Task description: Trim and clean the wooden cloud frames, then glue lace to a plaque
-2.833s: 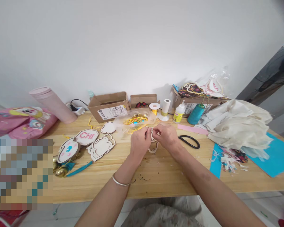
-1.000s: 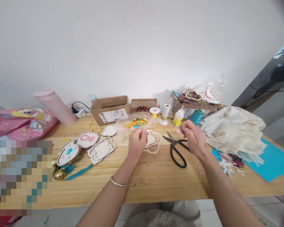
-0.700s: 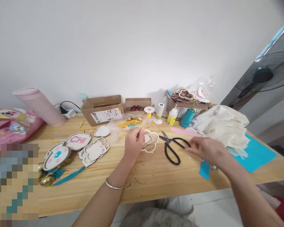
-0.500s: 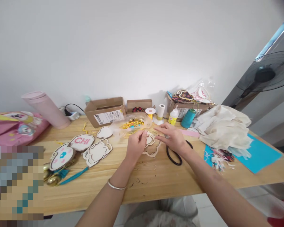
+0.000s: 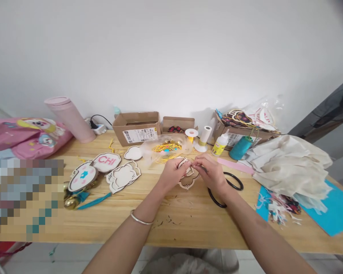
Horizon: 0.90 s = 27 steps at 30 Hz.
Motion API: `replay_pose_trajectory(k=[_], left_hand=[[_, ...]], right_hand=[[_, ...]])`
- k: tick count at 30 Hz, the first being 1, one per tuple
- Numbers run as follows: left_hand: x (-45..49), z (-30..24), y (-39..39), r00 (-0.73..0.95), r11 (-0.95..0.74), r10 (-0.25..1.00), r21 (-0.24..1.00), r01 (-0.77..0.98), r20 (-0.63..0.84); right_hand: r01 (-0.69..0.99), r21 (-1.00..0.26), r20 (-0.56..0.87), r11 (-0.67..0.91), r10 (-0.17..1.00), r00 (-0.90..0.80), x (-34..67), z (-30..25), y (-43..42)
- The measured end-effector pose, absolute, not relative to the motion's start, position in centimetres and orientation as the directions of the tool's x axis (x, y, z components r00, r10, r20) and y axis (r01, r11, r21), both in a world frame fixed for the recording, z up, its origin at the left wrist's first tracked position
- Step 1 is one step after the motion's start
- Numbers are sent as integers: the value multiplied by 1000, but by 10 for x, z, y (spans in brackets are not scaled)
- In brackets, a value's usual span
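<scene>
Both my hands meet over the middle of the counter [image 5: 183,224], a little toward its far edge. My left hand [image 5: 173,174] has its grip pinched shut on the top of a small wooden cutout [image 5: 188,183], thumb and fingertips closed on its upper loop. My right hand [image 5: 213,173] comes in from the other side, its grip also pinched closed at that same top edge, fingertips almost touching those of my left; whether it holds a thread there I cannot tell, it is too fine to see. The lower part of the cutout shows below my hands, lying on or just above the wood.

Just right of my right wrist lie black scissors [image 5: 227,186], their loop handles showing from under my hand. Beyond my hands, toward the far edge, sits a clear bag of yellow cord [image 5: 167,146], then a yellow spool [image 5: 191,134], a white spool [image 5: 206,136], a glue bottle [image 5: 220,142] and a teal thread cone [image 5: 240,147]. To the left lie finished plaques, one lettered CHI plaque [image 5: 105,161], with an open cardboard box [image 5: 137,127] behind them. At the right end, a heap of cream cloth [image 5: 288,161] rests on blue paper [image 5: 335,211]. A pink flask [image 5: 70,118] leans near the far left corner.
</scene>
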<state>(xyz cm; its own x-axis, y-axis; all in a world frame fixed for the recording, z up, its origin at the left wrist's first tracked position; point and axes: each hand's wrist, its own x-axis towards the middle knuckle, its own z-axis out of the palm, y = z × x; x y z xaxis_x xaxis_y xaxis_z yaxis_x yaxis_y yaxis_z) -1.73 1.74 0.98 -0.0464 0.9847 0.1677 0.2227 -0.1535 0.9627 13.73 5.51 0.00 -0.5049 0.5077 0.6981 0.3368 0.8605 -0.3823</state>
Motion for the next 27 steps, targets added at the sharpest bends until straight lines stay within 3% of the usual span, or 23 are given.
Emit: replay_pose_trajectory(k=[5,9,12,17,21,23,27], left_hand=[[-37,7,28,-284,-93,949,983,161,136],[-44,5,29,-243,-73,967,996,44,81],[-38,8,24,-168,-41,985,995,-93,24],[-30,15,21,-86,-18,996,989,-148,6],[-28,14,23,-17,-23,1000,988,-152,20],[-26,11,22,5,-27,1000,989,-144,28],[-23,5,20,40,-11,999,994,-112,16]], right_hand=[[266,-383,725,885,466,-507,141,5,43],[305,-504,677,808,589,-441,151,12,45],[397,-525,614,752,658,-435,174,20,48],[602,-389,344,697,716,-607,247,28,32],[762,-246,106,599,798,-593,285,39,11],[774,-238,129,587,808,-574,283,47,7],[693,-335,306,639,769,-561,242,59,13]])
